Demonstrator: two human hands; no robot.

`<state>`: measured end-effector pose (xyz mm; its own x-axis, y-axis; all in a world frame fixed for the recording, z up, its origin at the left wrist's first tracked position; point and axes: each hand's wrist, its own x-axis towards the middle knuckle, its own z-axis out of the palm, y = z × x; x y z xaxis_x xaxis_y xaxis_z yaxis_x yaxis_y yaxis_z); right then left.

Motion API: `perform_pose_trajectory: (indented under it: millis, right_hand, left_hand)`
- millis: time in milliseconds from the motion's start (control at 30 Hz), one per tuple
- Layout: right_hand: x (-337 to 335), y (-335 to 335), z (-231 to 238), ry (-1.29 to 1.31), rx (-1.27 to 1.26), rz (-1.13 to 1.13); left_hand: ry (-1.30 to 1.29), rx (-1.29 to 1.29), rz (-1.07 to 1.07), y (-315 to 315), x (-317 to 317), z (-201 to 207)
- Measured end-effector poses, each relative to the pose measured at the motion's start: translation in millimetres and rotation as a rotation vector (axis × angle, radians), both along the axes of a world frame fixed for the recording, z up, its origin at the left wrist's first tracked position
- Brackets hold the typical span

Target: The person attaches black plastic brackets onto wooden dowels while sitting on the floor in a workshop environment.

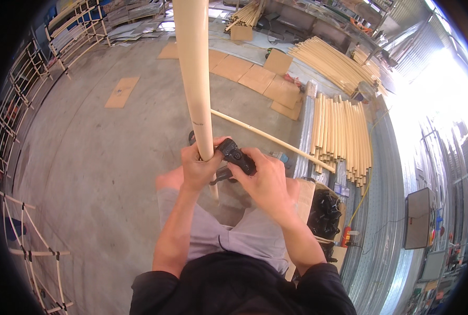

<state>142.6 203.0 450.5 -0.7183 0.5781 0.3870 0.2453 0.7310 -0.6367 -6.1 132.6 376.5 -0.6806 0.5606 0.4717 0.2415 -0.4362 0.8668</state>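
A long beige pipe [194,68] rises away from me, its near end between my knees. My left hand [196,170] is wrapped round the pipe just at that end. In my right hand [268,181] is a black pipe joint [237,156], gripped between thumb and fingers beside the pipe; its upper end meets the left hand's fingertips. Behind the hands more black parts show, partly hidden, so I cannot tell their kind. A second beige pipe [268,137] slants to the right beyond my hands.
At my right a cardboard box [306,202] stands by several black joints [326,211]. Beige pipes [344,134] lie stacked on metal profiles [368,210]. Flattened cardboard [234,67] lies on the concrete floor [102,173]. Pipe frames [32,252] stand at left.
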Motion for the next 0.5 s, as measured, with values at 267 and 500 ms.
perform_pose_trajectory:
  millis: [267,500]
  right_hand:
    - [4,4,15,-0.010,0.064,0.005]
    - [12,34,61,0.108,0.242,0.064]
  left_hand:
    - [-0.027,-0.032,-0.026,2,9,13]
    - [-0.360,-0.038,-0.431,-10,-14,21]
